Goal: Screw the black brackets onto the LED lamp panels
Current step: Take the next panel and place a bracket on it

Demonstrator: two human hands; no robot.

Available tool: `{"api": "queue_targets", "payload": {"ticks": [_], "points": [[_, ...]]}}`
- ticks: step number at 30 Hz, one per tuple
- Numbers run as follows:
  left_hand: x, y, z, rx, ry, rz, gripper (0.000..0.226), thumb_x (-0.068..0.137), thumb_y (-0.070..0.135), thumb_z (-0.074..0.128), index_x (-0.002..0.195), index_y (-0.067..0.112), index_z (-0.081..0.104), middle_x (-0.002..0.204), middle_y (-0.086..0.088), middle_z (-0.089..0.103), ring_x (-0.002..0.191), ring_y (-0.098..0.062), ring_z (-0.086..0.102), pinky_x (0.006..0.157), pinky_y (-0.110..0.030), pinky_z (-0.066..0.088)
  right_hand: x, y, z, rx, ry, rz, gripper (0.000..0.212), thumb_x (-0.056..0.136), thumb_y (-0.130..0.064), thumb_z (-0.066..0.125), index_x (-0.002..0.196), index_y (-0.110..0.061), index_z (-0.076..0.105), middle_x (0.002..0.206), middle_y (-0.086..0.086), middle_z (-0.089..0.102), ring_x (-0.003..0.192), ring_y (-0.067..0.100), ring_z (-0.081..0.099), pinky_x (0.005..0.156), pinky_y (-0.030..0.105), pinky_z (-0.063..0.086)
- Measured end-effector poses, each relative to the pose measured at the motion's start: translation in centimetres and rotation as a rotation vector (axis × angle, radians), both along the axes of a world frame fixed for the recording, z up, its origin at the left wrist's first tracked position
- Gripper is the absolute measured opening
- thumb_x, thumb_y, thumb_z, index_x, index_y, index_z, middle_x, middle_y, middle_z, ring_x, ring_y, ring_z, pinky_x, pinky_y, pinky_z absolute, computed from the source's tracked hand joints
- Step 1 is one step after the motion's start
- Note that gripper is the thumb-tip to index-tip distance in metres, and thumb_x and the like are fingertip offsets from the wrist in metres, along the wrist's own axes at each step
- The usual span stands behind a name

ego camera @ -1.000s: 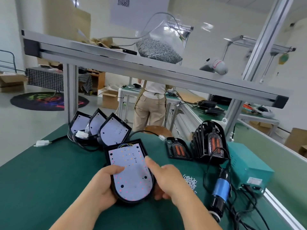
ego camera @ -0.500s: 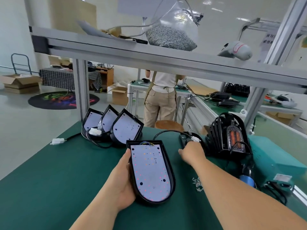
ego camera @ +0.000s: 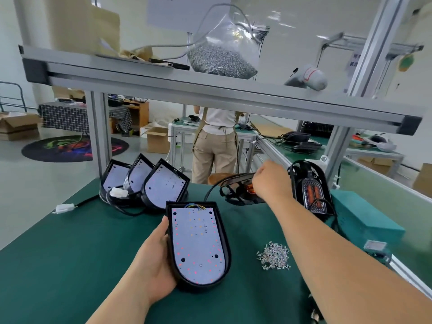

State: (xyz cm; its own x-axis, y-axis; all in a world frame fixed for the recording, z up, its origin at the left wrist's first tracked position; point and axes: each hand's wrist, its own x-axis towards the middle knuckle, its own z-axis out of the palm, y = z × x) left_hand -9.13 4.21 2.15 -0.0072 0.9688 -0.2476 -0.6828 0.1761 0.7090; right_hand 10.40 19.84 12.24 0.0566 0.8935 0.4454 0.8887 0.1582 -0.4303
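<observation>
LED lamp panel [ego camera: 197,244] lay face up on the green mat [ego camera: 58,253], mid-bench, rounded end toward the camera, coloured wires at its flat far end. Left hand [ego camera: 154,260] grasped the panel's left edge, thumb on the black rim, fingers underneath and hidden.

Screw pile [ego camera: 274,254] sat loose on the mat right of the panel, apart from it, just beside the right forearm.

Further out, right hand [ego camera: 271,181] was clenched round 1 black bracket [ego camera: 238,190] with an orange insert showing. Bracket was tilted, far edge up. Could not tell if its near edge touched the mat. A black cable [ego camera: 210,190] curved up from the mat just left of the bracket.

Just right of that hand, bracket stack [ego camera: 311,190] stood upright, several deep, same orange insert on the front one. Teal box [ego camera: 364,220] sat beside the stack at the bench's right edge.

At far left of the mat, 3 leaning panels [ego camera: 163,185] stood in an overlapping row, white faces toward the camera. White connector [ego camera: 119,191] sat among the cables in front of them. A 2nd connector [ego camera: 63,208] lay at the mat's left edge on a black lead.

Overhead, aluminium shelf [ego camera: 163,85] carried a clear screw bag [ego camera: 219,57], mostly full at the bottom.

Beyond the bench, a person [ego camera: 215,146] in a white top and tan trousers stood back to the camera at another table.
</observation>
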Motion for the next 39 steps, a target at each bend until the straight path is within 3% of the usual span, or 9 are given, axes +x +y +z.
{"api": "queue_targets", "payload": {"ticks": [5, 7, 10, 14, 18, 22, 28, 34, 39], "points": [[-0.1, -0.1, 0.0, 0.022, -0.002, -0.029, 0.058, 0.091, 0.063, 0.047, 0.107, 0.016, 0.078, 0.122, -0.011, 0.071, 0.105, -0.032, 0.071, 0.086, -0.047, 0.049, 0.0, -0.9, 1.3, 0.169, 0.144, 0.083, 0.032, 0.099, -0.03, 0.055, 0.074, -0.012, 0.047, 0.075, 0.005, 0.05, 0.059, 0.015, 0.042, 0.048, 0.027, 0.024], [-0.1, -0.1, 0.0, 0.02, -0.015, -0.025, 0.058, 0.087, 0.064, 0.05, 0.11, 0.018, 0.078, 0.122, -0.011, 0.071, 0.106, -0.031, 0.071, 0.085, -0.046, 0.051, 0.0, -1.2, 1.2, 0.207, 0.194, 0.072, 0.032, 0.098, -0.021, 0.057, 0.07, -0.014, 0.044, 0.077, 0.004, 0.049, 0.06, 0.013, 0.041, 0.05, 0.026, 0.025], [0.0, 0.0, 0.0, 0.04, -0.027, -0.016, 0.053, 0.088, 0.062, 0.052, 0.111, 0.022, 0.077, 0.123, -0.008, 0.071, 0.107, -0.029, 0.071, 0.078, -0.042, 0.058, 0.1, -1.7, 0.9, 0.293, 0.318, 0.106, 0.005, 0.095, -0.005, 0.053, 0.094, -0.01, 0.056, 0.1, 0.005, 0.052, 0.084, 0.017, 0.049, 0.07, 0.02, 0.032], [-0.1, 0.1, -0.2, 0.053, -0.059, -0.034, 0.051, 0.083, 0.061, 0.056, 0.107, 0.022, 0.079, 0.121, -0.008, 0.072, 0.105, -0.029, 0.072, 0.072, -0.04, 0.061, 0.2, -2.2, 0.9, 0.434, 0.632, 0.159, 0.021, 0.094, -0.014, 0.064, 0.107, -0.027, 0.055, 0.109, -0.008, 0.051, 0.093, 0.007, 0.05, 0.08, 0.013, 0.033], [-0.2, 0.2, -0.3, 0.066, -0.058, -0.054, 0.053, 0.087, 0.062, 0.054, 0.113, 0.022, 0.076, 0.125, -0.008, 0.07, 0.111, -0.029, 0.069, 0.082, -0.042, 0.058, -0.5, -2.8, 0.8, 0.31, 1.064, 0.332, 0.024, 0.093, -0.007, 0.066, 0.083, -0.028, 0.061, 0.082, -0.011, 0.061, 0.066, -0.009, 0.056, 0.071, 0.013, 0.047], [-0.2, 0.2, -0.3, 0.071, -0.036, -0.084, 0.056, 0.092, 0.063, 0.05, 0.124, 0.022, 0.071, 0.133, -0.009, 0.065, 0.12, -0.029, 0.064, 0.097, -0.046, 0.049, -2.0, -3.8, -0.8, 0.014, 1.266, 0.572, 0.023, 0.093, 0.001, 0.063, 0.079, -0.017, 0.065, 0.079, 0.002, 0.063, 0.075, 0.016, 0.057, 0.073, 0.031, 0.052], [-0.1, 0.0, -0.2, 0.075, -0.051, -0.164, 0.07, 0.091, 0.067, 0.048, 0.128, 0.011, 0.067, 0.137, -0.018, 0.061, 0.126, -0.036, 0.059, 0.096, -0.048, 0.054, -4.1, -5.1, -3.3, -0.255, 0.955, 0.732, 0.024, 0.09, 0.002, 0.066, 0.076, -0.017, 0.068, 0.067, -0.01, 0.066, 0.064, 0.002, 0.058, 0.065, 0.015, 0.049], [0.1, 0.0, -0.3, 0.081, -0.002, -0.133, 0.07, 0.087, 0.068, 0.051, 0.121, 0.011, 0.072, 0.129, -0.019, 0.066, 0.118, -0.036, 0.065, 0.09, -0.046, 0.057, -5.6, -5.4, -4.6, -0.206, 0.787, 0.711, 0.025, 0.09, -0.002, 0.068, 0.076, -0.022, 0.068, 0.072, -0.012, 0.065, 0.066, -0.003, 0.056, 0.068, 0.012, 0.047], [0.5, -0.4, -0.4, 0.094, 0.035, -0.104, 0.062, 0.073, 0.026, 0.074, 0.127, -0.003, 0.063, 0.124, -0.028, 0.065, 0.11, -0.043, 0.066, 0.086, -0.051, 0.058, -6.3, -6.3, -6.0, -0.001, 0.552, 0.533, 0.02, 0.09, -0.013, 0.068, 0.08, -0.03, 0.065, 0.1, -0.017, 0.059, 0.096, 0.001, 0.054, 0.089, 0.018, 0.039]]}}
